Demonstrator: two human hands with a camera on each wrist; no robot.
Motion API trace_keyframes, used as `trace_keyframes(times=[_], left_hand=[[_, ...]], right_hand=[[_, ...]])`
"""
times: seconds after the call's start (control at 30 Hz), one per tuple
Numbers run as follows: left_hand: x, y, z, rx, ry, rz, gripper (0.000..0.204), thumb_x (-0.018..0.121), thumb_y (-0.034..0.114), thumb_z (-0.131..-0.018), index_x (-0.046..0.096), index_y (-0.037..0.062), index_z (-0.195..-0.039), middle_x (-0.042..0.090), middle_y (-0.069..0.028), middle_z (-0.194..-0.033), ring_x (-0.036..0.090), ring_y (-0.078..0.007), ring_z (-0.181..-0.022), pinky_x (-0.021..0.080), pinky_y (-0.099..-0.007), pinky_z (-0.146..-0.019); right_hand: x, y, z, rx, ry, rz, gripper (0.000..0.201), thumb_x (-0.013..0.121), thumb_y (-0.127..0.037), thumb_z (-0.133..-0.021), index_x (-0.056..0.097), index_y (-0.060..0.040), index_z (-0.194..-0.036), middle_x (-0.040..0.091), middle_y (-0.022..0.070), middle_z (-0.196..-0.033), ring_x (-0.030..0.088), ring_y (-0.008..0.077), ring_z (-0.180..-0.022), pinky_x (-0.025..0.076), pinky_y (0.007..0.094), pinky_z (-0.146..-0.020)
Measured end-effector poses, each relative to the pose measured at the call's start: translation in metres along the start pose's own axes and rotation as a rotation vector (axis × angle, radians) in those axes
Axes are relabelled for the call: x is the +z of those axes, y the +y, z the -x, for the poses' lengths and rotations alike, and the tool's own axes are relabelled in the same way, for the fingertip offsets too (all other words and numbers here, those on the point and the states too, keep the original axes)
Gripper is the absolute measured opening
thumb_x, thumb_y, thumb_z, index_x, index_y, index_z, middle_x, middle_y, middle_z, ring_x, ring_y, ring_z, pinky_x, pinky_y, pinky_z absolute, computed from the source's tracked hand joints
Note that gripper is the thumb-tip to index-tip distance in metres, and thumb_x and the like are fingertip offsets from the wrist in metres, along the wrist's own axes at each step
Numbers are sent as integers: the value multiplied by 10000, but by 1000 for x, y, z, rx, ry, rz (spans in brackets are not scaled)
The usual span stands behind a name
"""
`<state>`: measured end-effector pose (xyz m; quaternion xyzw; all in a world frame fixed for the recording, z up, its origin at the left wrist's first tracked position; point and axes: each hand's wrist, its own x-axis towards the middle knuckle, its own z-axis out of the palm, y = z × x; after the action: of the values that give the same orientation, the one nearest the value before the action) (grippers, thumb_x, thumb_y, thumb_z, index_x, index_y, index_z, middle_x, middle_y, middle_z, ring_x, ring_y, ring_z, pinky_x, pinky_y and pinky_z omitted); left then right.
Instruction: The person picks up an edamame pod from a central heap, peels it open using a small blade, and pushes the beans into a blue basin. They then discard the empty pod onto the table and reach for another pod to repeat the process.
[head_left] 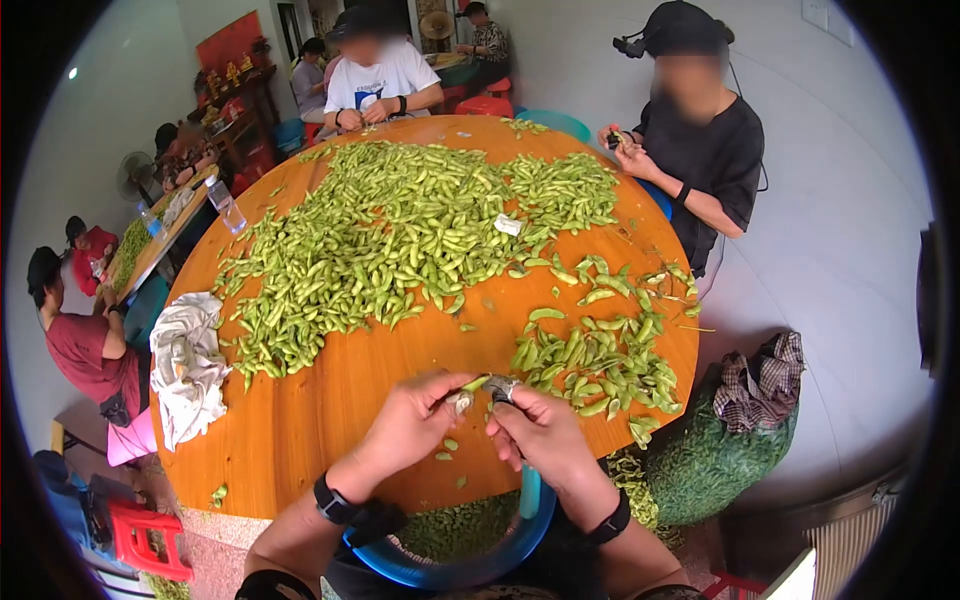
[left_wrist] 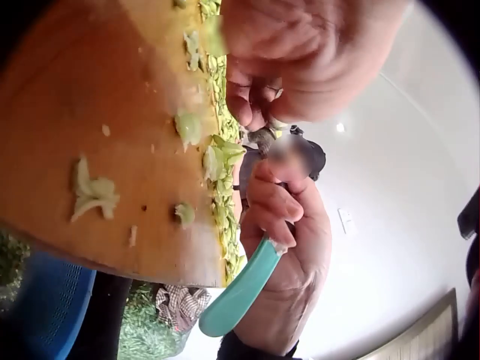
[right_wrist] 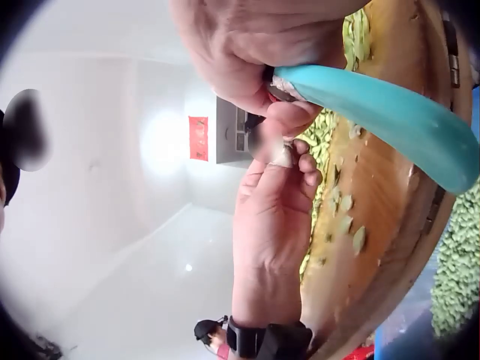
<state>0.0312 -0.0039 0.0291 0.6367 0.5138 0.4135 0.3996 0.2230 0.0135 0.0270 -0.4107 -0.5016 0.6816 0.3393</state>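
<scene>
Green pod (head_left: 475, 382) is up btwn my hands, over the table (head_left: 320, 425), pinched by my L fingers (head_left: 430, 395); my R fingers (head_left: 520, 425) are curled round a turquoise-handled tool (left_wrist: 246, 289), held right by the pod's tip. Few green scraps (head_left: 450, 443) on the wood below. Smaller pod heap (head_left: 590, 365) to the R, big pile (head_left: 380, 230) further back, white cloth (head_left: 187, 360) at the L edge. Blue basin (head_left: 430, 577) w/ green bits sits low nr me, stuffed net sack (head_left: 720, 455) on the R, person in white tee (head_left: 395, 75) opp. me
</scene>
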Motion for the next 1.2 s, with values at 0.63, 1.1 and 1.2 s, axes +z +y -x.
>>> trace_keyframes(times=[0.63,1.1,1.2], left_hand=[[-23,-18,-2,-188,57,791,270,587,113,-945,599,20,-1199,650,-42,-942,588,-115,-693,489,-247,-616],[-10,-16,7,245,137,-446,431,612,-19,-816,555,22,-1241,637,-181,-893,640,-351,-774,531,-390,-684],[-12,-18,6,266,104,-541,429,609,-4,-813,548,10,-1238,645,-177,-897,645,-347,-786,537,-395,-687]], right_hand=[[23,-8,3,-257,67,246,110,521,-82,-940,584,-14,-881,609,12,-736,554,40,-522,385,197,-396],[34,-7,-9,-101,-48,284,103,530,-61,-920,590,21,-933,600,37,-681,567,86,-510,456,235,-473],[35,-3,-9,-153,-42,324,108,535,-80,-930,589,8,-897,602,23,-677,576,76,-511,423,224,-424]])
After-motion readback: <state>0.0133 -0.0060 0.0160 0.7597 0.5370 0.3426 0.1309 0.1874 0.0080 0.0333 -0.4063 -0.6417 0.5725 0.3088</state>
